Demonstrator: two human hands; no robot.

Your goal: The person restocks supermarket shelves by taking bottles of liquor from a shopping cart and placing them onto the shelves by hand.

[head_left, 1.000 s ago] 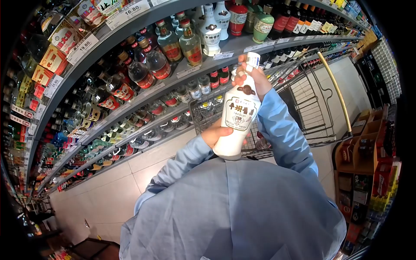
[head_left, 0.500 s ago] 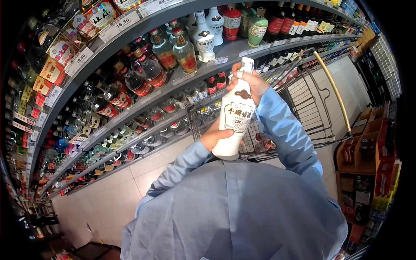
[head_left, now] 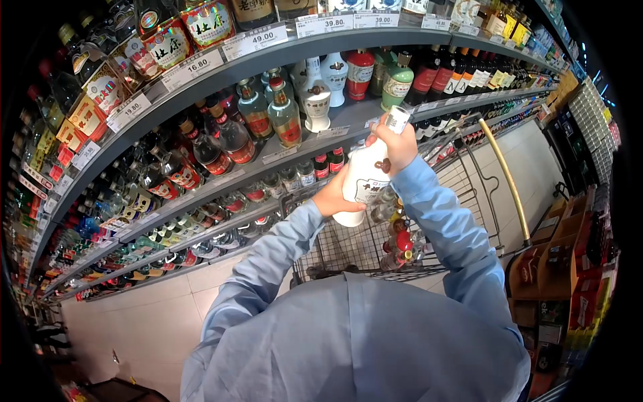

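Both hands hold a white liquor bottle (head_left: 365, 161) with brown and dark lettering, tilted with its neck up and to the right. My left hand (head_left: 333, 195) is wrapped round the lower body near the base. Around the neck, just under the white cap (head_left: 398, 116), my right hand (head_left: 396, 145) is closed. Below the bottle is a wire shopping cart (head_left: 348, 244), with several bottles (head_left: 404, 246) lying inside, one with a red top. A similar white bottle (head_left: 317, 100) stands on the shelf ahead, beside a pale blue one (head_left: 334, 78).
Curved shelves (head_left: 268, 161) packed with bottles run along the left and front, with price tags (head_left: 254, 41) on their edges. The cart's yellowish handle (head_left: 506, 181) is to the right. Behind it stands a wooden display rack (head_left: 556, 254) with boxed goods. Pale floor tiles (head_left: 147, 321) show at lower left.
The bottle has moved slightly forward over the cart and turned, so its front label faces more to the right. More of the cart and the bottles in it now shows.
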